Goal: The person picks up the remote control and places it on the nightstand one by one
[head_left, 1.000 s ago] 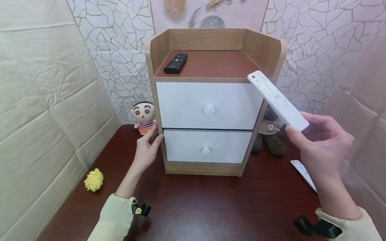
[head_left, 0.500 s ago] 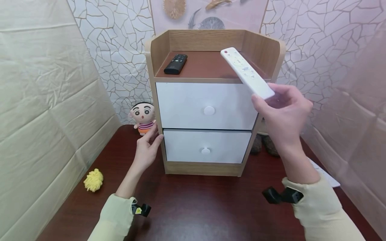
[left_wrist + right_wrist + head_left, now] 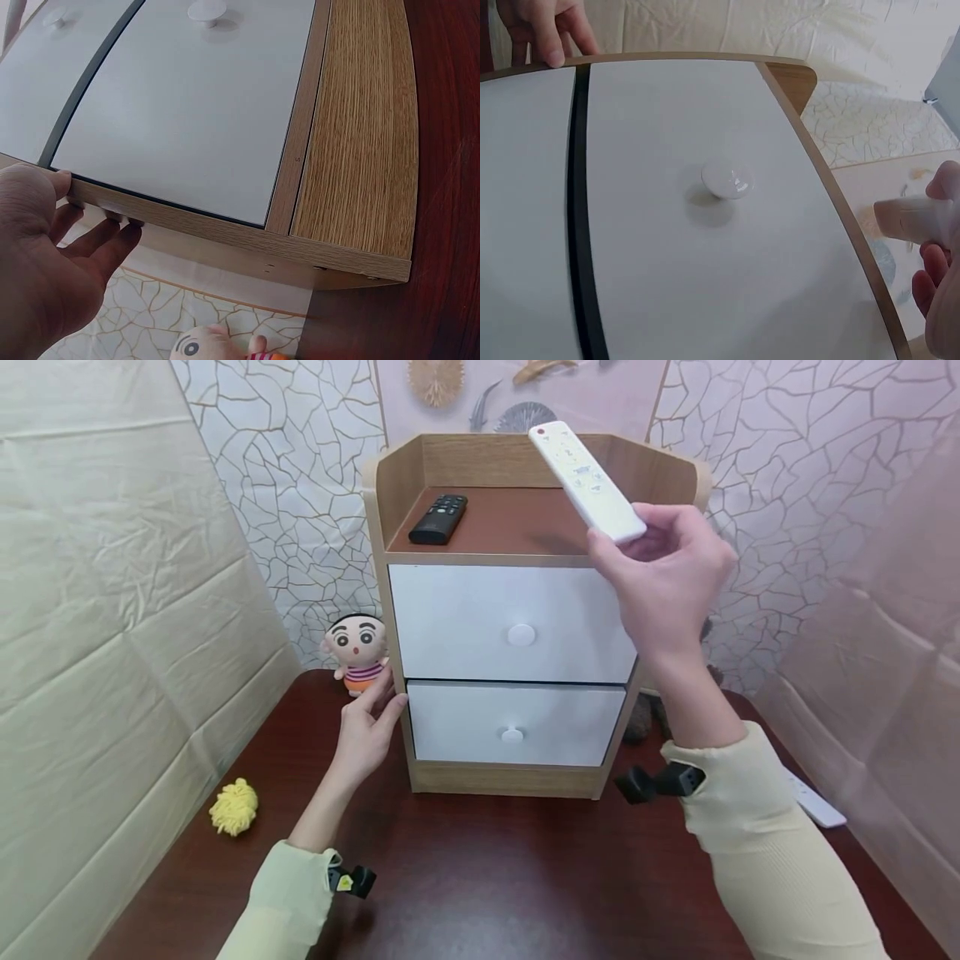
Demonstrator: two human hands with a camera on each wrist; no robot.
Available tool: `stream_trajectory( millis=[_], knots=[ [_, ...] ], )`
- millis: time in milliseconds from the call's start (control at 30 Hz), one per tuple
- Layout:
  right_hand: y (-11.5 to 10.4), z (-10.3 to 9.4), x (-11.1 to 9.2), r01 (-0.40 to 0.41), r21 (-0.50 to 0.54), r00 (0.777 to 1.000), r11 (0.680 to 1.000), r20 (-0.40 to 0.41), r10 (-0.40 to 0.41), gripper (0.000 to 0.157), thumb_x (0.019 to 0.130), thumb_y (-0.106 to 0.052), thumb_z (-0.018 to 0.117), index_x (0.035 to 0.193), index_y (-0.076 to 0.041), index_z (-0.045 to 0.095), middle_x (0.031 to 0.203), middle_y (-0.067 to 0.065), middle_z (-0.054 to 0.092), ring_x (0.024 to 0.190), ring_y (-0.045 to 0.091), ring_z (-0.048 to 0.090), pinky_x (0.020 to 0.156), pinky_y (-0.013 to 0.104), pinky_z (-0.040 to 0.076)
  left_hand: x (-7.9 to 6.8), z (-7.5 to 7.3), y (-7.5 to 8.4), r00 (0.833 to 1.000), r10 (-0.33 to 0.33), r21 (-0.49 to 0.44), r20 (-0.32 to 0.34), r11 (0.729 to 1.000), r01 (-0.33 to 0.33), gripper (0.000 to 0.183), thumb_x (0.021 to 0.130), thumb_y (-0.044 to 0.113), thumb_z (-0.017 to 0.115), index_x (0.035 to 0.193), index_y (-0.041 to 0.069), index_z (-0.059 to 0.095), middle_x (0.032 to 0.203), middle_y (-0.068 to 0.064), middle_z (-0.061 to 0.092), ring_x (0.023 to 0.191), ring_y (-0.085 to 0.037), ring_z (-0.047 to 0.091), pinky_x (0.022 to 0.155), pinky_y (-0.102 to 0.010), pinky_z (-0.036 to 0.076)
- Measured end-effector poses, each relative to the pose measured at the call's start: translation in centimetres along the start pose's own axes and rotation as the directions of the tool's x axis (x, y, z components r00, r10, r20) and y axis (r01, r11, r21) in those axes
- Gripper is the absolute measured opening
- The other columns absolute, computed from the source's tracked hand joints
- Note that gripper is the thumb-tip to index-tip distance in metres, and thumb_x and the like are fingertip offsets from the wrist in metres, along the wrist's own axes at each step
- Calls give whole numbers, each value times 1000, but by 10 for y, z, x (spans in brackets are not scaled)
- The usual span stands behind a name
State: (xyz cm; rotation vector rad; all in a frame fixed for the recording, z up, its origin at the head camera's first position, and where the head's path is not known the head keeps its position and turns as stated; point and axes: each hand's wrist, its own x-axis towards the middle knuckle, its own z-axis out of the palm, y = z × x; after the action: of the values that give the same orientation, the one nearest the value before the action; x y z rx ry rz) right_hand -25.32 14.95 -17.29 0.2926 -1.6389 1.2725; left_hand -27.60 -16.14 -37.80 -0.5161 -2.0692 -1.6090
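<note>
My right hand point(image 3: 670, 578) pinches a white remote control point(image 3: 587, 483) near its lower end, buttons facing up. The remote is tilted and overlaps the back right of the cabinet's brown top in the head view. In the right wrist view, this remote point(image 3: 909, 217) shows at the right edge. A black remote control point(image 3: 438, 520) lies on the left of the cabinet top. My left hand point(image 3: 363, 732) holds the left side of the small wooden cabinet point(image 3: 505, 779); the left wrist view shows the thumb on its front edge and the fingers against its side panel point(image 3: 225, 249).
Two white drawers with round knobs, an upper drawer point(image 3: 457, 618) and a lower drawer point(image 3: 457, 727), are closed. A plush doll point(image 3: 355, 647) sits left of the cabinet. A yellow yarn ball point(image 3: 234, 807) lies at the left, and another white remote point(image 3: 819, 802) at the right.
My right hand has carried the white remote leftward and up from the cabinet's right side to over its top. The left hand keeps its place on the cabinet.
</note>
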Motion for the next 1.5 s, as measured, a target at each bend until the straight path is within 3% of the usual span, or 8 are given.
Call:
stream_trajectory(
  millis=[333, 500, 600, 767, 867, 1133, 1500],
  knots=[
    [-2, 34, 10, -18, -87, 998, 996, 65, 24, 34, 80, -20, 84, 106, 0, 73, 94, 9, 76, 73, 6, 66, 68, 15, 55, 0, 0, 1, 1000, -26, -14, 2, 1000, 26, 54, 103, 5, 62, 153, -3, 43, 150, -21, 49, 132, -36, 54, 103, -33, 51],
    [-2, 48, 8, 23, -154, 992, 988, 123, -4, 35, 83, -21, 82, 106, 3, 72, 97, 10, 76, 77, 10, 69, 69, 15, 54, 0, 1, 2, 1000, -31, -16, 2, 999, 32, 53, 103, 5, 61, 153, -3, 43, 151, -20, 48, 133, -37, 54, 103, -34, 50],
    [-4, 54, 6, 39, -243, 989, 969, 148, -3, 37, 84, -27, 80, 107, 1, 72, 97, 10, 77, 83, 15, 70, 75, 18, 49, 1, 1, 2, 999, -35, -16, 1, 999, 35, 54, 103, 6, 62, 153, -2, 43, 151, -19, 48, 133, -36, 54, 103, -34, 50],
    [-9, 59, 3, 34, -368, 983, 929, 178, 35, 41, 85, -33, 77, 108, 1, 73, 98, 11, 76, 97, 25, 67, 87, 36, 46, 0, 1, 1, 999, -39, -15, 2, 999, 39, 54, 103, 6, 62, 154, 0, 43, 152, -18, 49, 133, -36, 53, 104, -35, 50],
    [-11, 63, 2, 42, -404, 980, 914, 193, 40, 41, 84, -32, 76, 108, 1, 73, 99, 11, 76, 97, 30, 66, 88, 43, 46, -1, 1, 2, 999, -39, -10, 3, 999, 40, 54, 104, 6, 61, 154, -1, 43, 152, -19, 49, 133, -36, 53, 104, -36, 50],
    [-16, 74, 1, 40, -476, 972, 878, 223, 76, 39, 86, -33, 73, 109, -1, 73, 104, 10, 76, 96, 30, 65, 83, 42, 50, -1, 1, 5, 999, -36, 2, -4, 999, 36, 53, 104, 7, 61, 153, 0, 44, 151, -19, 49, 133, -36, 54, 104, -38, 50],
    [-23, 83, 0, 8, -541, 964, 841, 229, 138, 39, 86, -37, 74, 106, -4, 73, 100, 9, 75, 98, 30, 63, 92, 41, 48, -2, 1, 4, 1000, -27, -1, -8, 1000, 27, 53, 103, 6, 62, 153, -1, 45, 150, -19, 51, 132, -36, 55, 104, -38, 50]
  ],
)
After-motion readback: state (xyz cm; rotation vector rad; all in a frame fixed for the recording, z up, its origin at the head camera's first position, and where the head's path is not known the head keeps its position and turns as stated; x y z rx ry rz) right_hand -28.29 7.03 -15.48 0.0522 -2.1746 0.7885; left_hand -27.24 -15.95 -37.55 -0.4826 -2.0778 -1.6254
